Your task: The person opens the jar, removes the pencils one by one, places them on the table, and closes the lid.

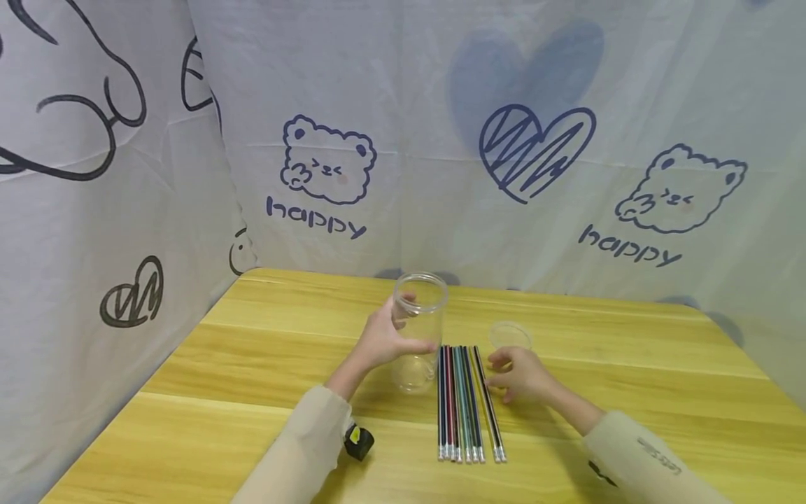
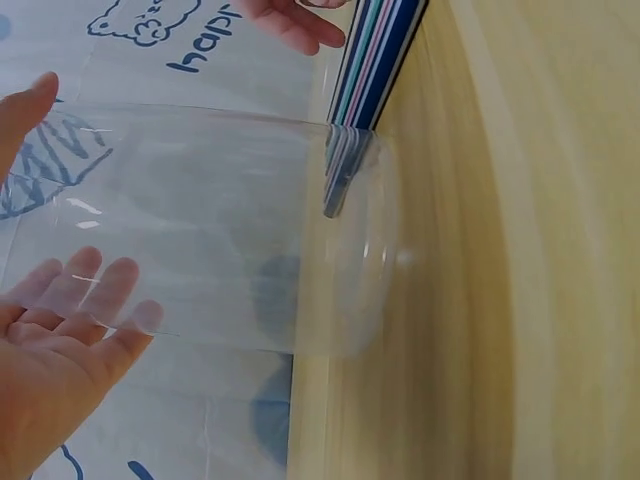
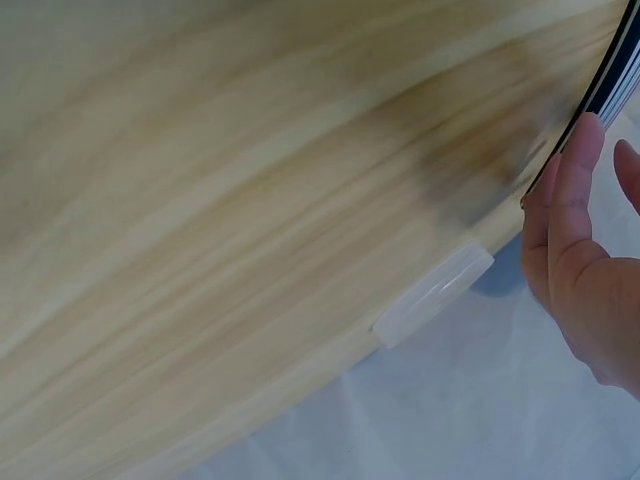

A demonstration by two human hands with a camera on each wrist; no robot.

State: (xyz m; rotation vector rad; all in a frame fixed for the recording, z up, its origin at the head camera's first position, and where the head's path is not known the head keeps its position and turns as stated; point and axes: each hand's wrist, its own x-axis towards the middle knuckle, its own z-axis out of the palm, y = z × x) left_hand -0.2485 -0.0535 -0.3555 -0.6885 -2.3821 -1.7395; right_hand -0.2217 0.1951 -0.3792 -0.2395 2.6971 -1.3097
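Note:
My left hand grips a clear plastic jar round its side, thumb in front and fingers behind. The jar stands upright with its top uncovered; in the left wrist view the transparent jar wall shows the fingers through it. Right of it lies a row of pencils with metal ferrules toward me, the rightmost ones a little apart from the others. Close by their right side is my right hand, fingers loosely bent, pinching nothing that I can see. A clear round lid lies just beyond that hand.
All this is on a yellow wood-grain table. A white cloth with printed bears and hearts hangs behind and to the left. A dark strap piece sits at my left sleeve.

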